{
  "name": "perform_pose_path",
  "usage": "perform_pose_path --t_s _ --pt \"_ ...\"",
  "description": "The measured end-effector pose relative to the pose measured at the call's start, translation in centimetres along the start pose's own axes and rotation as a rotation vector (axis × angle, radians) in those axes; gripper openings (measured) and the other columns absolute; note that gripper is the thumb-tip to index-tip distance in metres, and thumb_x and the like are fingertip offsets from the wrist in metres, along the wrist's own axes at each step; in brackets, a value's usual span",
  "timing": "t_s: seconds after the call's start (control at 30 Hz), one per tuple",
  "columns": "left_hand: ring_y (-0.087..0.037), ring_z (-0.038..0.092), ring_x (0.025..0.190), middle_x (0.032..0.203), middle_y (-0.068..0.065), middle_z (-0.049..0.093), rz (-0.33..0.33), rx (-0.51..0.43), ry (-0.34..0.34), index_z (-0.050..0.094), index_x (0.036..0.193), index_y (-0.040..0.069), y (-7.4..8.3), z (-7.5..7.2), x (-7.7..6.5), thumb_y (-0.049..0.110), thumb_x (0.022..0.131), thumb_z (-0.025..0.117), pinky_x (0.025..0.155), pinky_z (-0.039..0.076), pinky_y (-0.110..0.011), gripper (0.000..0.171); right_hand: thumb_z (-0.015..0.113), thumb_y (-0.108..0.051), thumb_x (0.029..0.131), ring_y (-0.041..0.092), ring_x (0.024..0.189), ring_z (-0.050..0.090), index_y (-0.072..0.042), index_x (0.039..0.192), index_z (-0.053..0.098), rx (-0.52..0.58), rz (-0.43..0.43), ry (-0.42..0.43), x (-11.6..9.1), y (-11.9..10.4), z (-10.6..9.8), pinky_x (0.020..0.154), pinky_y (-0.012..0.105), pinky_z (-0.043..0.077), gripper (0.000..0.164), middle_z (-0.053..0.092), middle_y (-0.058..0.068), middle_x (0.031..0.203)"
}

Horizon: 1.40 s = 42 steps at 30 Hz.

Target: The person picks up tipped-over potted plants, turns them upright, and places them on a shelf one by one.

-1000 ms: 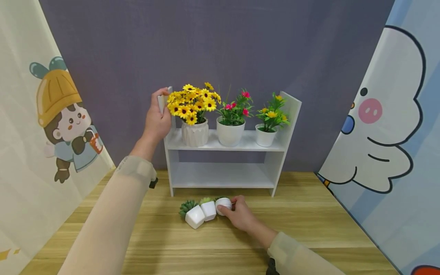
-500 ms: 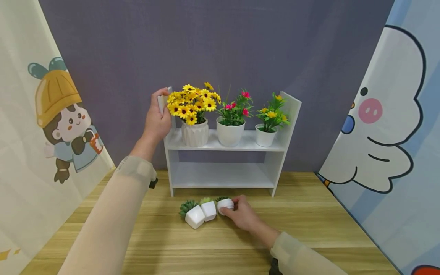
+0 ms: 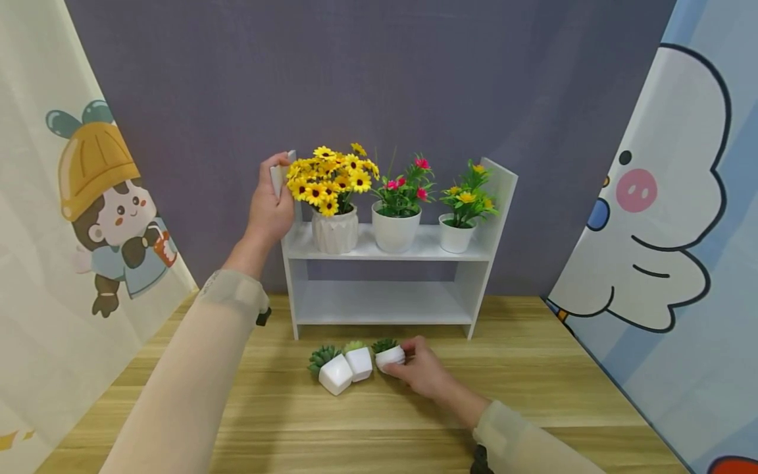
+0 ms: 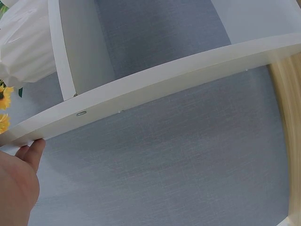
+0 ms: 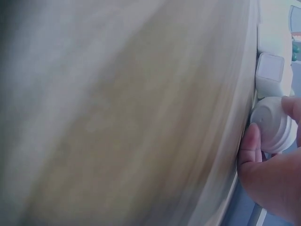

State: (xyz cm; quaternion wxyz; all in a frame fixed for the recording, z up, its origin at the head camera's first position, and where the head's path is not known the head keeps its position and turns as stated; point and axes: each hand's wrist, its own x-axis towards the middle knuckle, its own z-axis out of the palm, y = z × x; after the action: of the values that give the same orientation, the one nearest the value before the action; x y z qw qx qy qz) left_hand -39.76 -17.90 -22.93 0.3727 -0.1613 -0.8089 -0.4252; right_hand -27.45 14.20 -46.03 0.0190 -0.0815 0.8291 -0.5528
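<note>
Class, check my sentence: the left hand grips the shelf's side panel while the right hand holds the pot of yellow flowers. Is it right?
Not quite: the right hand holds the small round succulent pot; the pot of yellow flowers stands on the upper shelf, as the head view shows. The left hand does grip the side panel.

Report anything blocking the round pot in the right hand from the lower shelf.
Nothing visible stands between the round pot, pinched by the right hand, and the lower shelf beyond it; the adjacent square pot lies left of that path.
</note>
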Motion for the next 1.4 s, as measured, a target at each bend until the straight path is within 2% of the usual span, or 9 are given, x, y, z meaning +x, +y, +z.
perform_pose_path --t_s 0.17,0.3,0.43,0.7,0.93,1.1,1.23,1.4 --pt "-0.016 0.035 0.057 0.176 0.000 0.041 0.000 0.001 0.001 0.037 0.157 0.020 0.0 0.0 0.0 0.013 0.114 0.038 0.055 0.037 -0.029 0.044 0.086 -0.005 0.090 0.034 0.111 0.072 0.010 0.131 0.049 0.019 -0.005 -0.014 0.0 0.3 -0.3 0.077 0.038 0.061 0.058 0.068 0.031 0.122" --pt "-0.021 0.039 0.063 0.175 -0.002 0.041 -0.005 -0.004 0.000 0.037 0.157 0.021 0.0 0.0 0.0 0.013 0.114 0.038 0.057 0.038 -0.031 0.044 0.087 -0.002 0.086 0.040 0.117 0.072 0.010 0.130 0.049 0.036 -0.023 -0.025 0.0 0.4 -0.5 0.085 0.041 0.063 0.059 0.066 0.031 0.125" --pt "-0.023 0.040 0.067 0.175 -0.003 0.042 0.001 -0.006 0.002 0.037 0.157 0.020 0.0 0.0 0.0 0.012 0.114 0.038 0.059 0.038 -0.033 0.044 0.088 -0.001 0.084 0.036 0.112 0.073 0.010 0.129 0.051 0.033 -0.033 -0.041 0.0 0.8 -0.9 0.090 0.039 0.063 0.060 0.065 0.029 0.126" --pt "-0.024 0.042 0.071 0.176 -0.002 0.040 0.006 -0.004 0.009 0.038 0.157 0.019 0.2 0.0 -0.1 0.012 0.113 0.039 0.061 0.038 -0.033 0.044 0.088 -0.003 0.086 0.025 0.106 0.069 0.009 0.133 0.051 0.048 -0.008 -0.110 0.0 1.4 -2.0 0.086 0.033 0.060 0.061 0.063 0.024 0.127" --pt "-0.019 0.038 0.060 0.176 0.000 0.041 0.006 0.006 0.005 0.038 0.156 0.020 0.2 -0.1 -0.1 0.013 0.114 0.039 0.056 0.037 -0.029 0.043 0.089 0.001 0.082 0.024 0.101 0.062 0.007 0.133 0.050 0.089 0.003 -0.141 0.0 1.6 -2.3 0.078 0.027 0.054 0.064 0.062 0.018 0.121" --pt "-0.020 0.038 0.060 0.175 -0.001 0.041 0.010 0.009 0.004 0.037 0.157 0.020 0.2 -0.1 -0.1 0.013 0.114 0.038 0.055 0.037 -0.029 0.044 0.089 0.004 0.081 0.024 0.103 0.059 0.008 0.135 0.050 0.094 0.011 -0.157 -0.1 1.5 -2.5 0.081 0.028 0.052 0.068 0.062 0.019 0.125" --pt "-0.022 0.042 0.068 0.176 -0.003 0.040 0.007 -0.002 0.003 0.037 0.157 0.019 0.2 -0.1 -0.1 0.013 0.114 0.038 0.058 0.038 -0.031 0.044 0.089 0.004 0.081 0.026 0.108 0.060 0.008 0.141 0.049 0.081 0.012 -0.179 -0.1 1.4 -2.6 0.086 0.030 0.053 0.071 0.063 0.023 0.133" --pt "-0.026 0.043 0.071 0.176 -0.002 0.040 0.005 -0.007 0.004 0.037 0.157 0.020 0.1 0.0 -0.1 0.013 0.114 0.037 0.060 0.038 -0.032 0.043 0.087 0.004 0.083 0.025 0.109 0.060 0.007 0.143 0.050 0.068 0.003 -0.207 -0.1 1.6 -2.7 0.087 0.033 0.052 0.071 0.063 0.023 0.134"
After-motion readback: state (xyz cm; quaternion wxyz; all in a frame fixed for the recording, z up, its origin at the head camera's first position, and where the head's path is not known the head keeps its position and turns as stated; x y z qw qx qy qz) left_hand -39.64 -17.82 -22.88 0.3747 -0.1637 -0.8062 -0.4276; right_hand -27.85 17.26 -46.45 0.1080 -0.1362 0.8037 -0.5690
